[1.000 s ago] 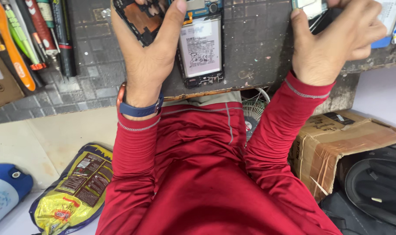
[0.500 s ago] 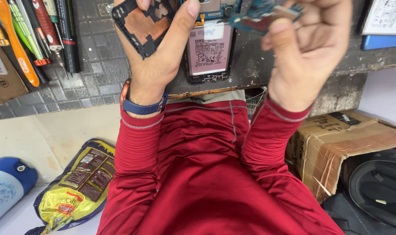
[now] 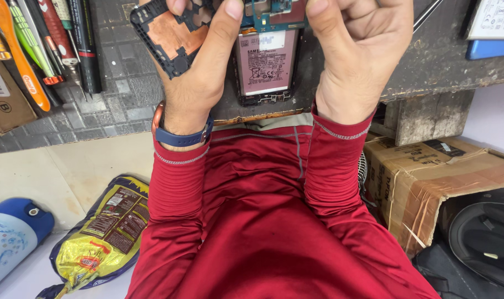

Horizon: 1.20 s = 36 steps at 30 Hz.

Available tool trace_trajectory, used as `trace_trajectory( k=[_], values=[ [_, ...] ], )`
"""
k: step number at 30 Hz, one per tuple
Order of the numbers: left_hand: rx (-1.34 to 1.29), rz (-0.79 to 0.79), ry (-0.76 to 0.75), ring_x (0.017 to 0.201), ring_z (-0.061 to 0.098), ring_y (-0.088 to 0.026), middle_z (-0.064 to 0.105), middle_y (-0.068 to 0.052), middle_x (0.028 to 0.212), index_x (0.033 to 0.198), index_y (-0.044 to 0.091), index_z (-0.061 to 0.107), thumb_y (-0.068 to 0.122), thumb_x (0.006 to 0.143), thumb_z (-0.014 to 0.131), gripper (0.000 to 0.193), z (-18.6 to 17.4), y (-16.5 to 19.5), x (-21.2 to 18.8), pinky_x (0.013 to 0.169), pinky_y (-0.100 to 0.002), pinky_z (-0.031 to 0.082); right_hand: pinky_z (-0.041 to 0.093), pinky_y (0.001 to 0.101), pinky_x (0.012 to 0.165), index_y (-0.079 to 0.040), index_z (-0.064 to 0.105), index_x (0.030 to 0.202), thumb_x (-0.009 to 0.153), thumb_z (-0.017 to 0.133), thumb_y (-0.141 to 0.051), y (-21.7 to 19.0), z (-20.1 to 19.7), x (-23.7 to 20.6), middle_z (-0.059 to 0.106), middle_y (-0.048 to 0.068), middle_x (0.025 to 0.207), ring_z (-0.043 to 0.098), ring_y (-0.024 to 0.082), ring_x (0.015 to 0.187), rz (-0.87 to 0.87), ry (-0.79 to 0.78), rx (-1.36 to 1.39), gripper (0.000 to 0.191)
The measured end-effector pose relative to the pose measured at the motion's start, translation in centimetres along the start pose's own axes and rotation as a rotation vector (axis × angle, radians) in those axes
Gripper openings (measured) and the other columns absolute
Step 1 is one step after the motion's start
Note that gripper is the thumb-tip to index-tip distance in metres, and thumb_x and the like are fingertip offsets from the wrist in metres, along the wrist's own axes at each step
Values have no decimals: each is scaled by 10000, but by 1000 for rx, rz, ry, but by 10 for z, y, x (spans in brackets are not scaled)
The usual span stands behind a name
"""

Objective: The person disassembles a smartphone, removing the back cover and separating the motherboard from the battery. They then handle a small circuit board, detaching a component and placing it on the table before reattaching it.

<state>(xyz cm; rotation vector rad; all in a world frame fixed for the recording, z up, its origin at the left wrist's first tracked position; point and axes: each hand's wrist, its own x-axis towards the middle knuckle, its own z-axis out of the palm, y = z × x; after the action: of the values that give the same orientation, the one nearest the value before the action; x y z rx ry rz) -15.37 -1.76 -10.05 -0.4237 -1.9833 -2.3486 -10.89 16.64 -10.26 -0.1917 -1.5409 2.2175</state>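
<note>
Copper-faced black frame (image 3: pixel 172 36) stays pinched in the left hand (image 3: pixel 199 66); right hand (image 3: pixel 362 50) should grip the circuit board (image 3: pixel 268 14) by its edges above the opened phone (image 3: pixel 266 66).

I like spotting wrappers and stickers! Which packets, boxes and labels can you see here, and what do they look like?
Snack bag: floor, lower left; crumpled, yellow and dark blue.
Cardboard box: right, under the bench; brown, taped, torn.
Small carton: far left on the bench; brown, striped code sticker.
Battery label: in the opened phone between the hands; pale rectangle, pinkish.

Cardboard box (image 3: pixel 429 182) seen right, yellow snack bag (image 3: pixel 100 232) and blue bottle (image 3: pixel 11 238) lower left, screwdrivers (image 3: pixel 36 50) laid on bench top left.
</note>
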Motion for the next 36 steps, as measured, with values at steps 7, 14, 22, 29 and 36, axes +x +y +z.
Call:
trace_trajectory(
  k=[7, 14, 22, 29, 36],
  values=[
    [129, 64, -33, 866, 531, -87, 500, 10, 971, 1017, 76, 374, 14, 1127, 727, 376, -5, -6, -1, 795, -247, 451, 409, 231, 666, 23, 600, 1172, 1004, 852, -29, 1, 3, -1, 696, 98, 951, 578, 118, 750, 29, 7, 73, 307],
    [241, 70, -39, 853, 536, -101, 513, -10, 955, 1011, 67, 394, 9, 1150, 719, 358, -9, -3, -1, 763, -258, 435, 486, 237, 792, 24, 614, 1140, 1042, 828, -13, -6, 12, -12, 704, 108, 1007, 655, 143, 864, -5, 32, -47, 238],
    [130, 67, -14, 886, 521, -101, 489, -5, 971, 1019, 72, 369, 19, 1113, 715, 363, -7, -3, 1, 827, -254, 455, 564, 256, 863, -2, 587, 1167, 1028, 723, 95, -16, 16, -20, 708, 107, 1004, 691, 140, 880, 39, 22, -73, 217],
    [77, 40, -21, 851, 533, -80, 513, 14, 943, 1040, 95, 366, 43, 1102, 686, 331, -8, 0, 2, 791, -242, 458, 512, 224, 847, -15, 549, 1159, 1045, 801, 70, -12, 19, -14, 697, 90, 968, 678, 130, 869, -5, 56, -118, 289],
    [166, 76, -47, 864, 530, -81, 513, 7, 931, 1027, 86, 367, 41, 1127, 670, 322, -10, 3, 3, 827, -245, 453, 529, 233, 848, 8, 565, 1174, 1023, 812, 45, -10, 19, -5, 717, 92, 953, 692, 135, 852, 6, 40, -112, 292]
  ],
)
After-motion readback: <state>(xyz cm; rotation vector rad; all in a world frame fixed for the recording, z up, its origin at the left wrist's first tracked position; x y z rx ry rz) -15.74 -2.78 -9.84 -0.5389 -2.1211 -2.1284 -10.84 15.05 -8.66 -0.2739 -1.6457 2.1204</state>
